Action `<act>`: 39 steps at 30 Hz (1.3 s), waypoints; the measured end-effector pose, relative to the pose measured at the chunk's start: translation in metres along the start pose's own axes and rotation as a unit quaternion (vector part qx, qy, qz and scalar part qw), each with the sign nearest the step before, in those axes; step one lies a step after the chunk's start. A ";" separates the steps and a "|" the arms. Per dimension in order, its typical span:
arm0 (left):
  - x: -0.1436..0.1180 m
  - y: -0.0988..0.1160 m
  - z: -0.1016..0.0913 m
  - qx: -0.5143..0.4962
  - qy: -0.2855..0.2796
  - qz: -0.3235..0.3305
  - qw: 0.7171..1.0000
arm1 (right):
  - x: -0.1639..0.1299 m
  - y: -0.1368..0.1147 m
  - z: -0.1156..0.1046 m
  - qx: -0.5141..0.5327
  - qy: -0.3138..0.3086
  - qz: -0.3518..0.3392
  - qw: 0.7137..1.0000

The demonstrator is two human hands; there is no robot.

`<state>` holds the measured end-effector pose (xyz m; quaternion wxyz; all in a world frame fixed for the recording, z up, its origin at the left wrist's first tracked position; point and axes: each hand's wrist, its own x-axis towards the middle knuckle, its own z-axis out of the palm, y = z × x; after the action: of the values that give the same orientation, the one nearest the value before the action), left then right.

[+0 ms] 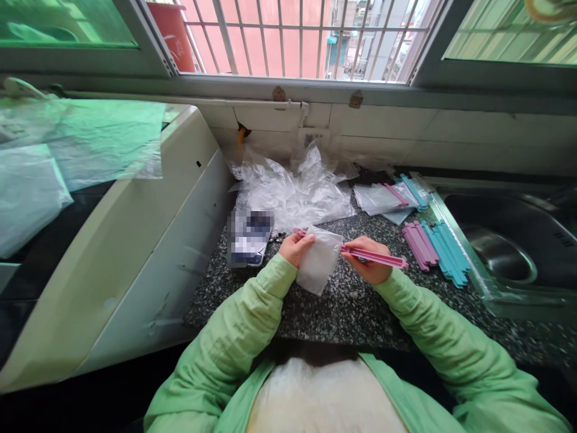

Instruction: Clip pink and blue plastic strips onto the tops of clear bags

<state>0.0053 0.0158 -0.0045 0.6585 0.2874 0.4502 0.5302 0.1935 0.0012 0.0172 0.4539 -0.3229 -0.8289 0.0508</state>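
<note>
Whitish clothing and green sleeves fill the near side. Over the counter, my left hand pinches the left edge of a bag; apart from it, my right hand grips a pink clip at its right edge. Farther right, pink clips and blue clips lie beside the sink.

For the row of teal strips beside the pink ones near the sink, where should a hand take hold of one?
Probably the near end, pinched across its narrow width, coming from above on the person's side. The teal strips lie flat side by side, their near ends reaching past the pink strips. The right hand is closer, but holds another pink strip.
</note>
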 end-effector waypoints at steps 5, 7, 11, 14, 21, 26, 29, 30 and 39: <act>0.001 0.000 0.000 -0.006 0.027 0.023 0.999 | 0.001 0.002 -0.005 -0.025 0.012 -0.020 0.999; 0.002 0.000 -0.001 -0.006 0.032 0.031 0.999 | 0.001 0.002 -0.008 -0.026 0.018 -0.023 0.999; 0.001 0.000 -0.001 -0.008 0.035 0.032 0.999 | 0.001 0.001 -0.010 -0.024 0.030 -0.019 0.999; -0.003 0.002 0.002 -0.012 0.034 0.013 0.999 | -0.001 -0.001 -0.010 -0.029 0.046 -0.012 0.998; -0.010 0.009 0.010 -0.040 0.044 -0.008 0.998 | -0.002 -0.006 -0.009 -0.026 0.061 -0.035 0.997; -0.011 0.008 0.009 -0.035 0.030 -0.012 0.999 | -0.002 -0.007 -0.008 -0.040 0.051 -0.072 0.995; -0.012 0.008 0.009 -0.028 0.024 -0.016 0.999 | -0.003 -0.008 -0.008 -0.066 0.044 -0.097 0.992; -0.012 0.008 0.009 -0.025 0.024 -0.016 0.999 | -0.002 -0.008 -0.008 -0.080 0.043 -0.105 0.990; -0.012 0.005 0.007 0.003 0.022 0.033 0.999 | 0.001 -0.009 -0.006 -0.147 0.039 -0.163 0.975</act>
<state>0.0091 0.0066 0.0058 0.6299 0.2923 0.4564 0.5563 0.1933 -0.0069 0.0248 0.4356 -0.2482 -0.8504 -0.1594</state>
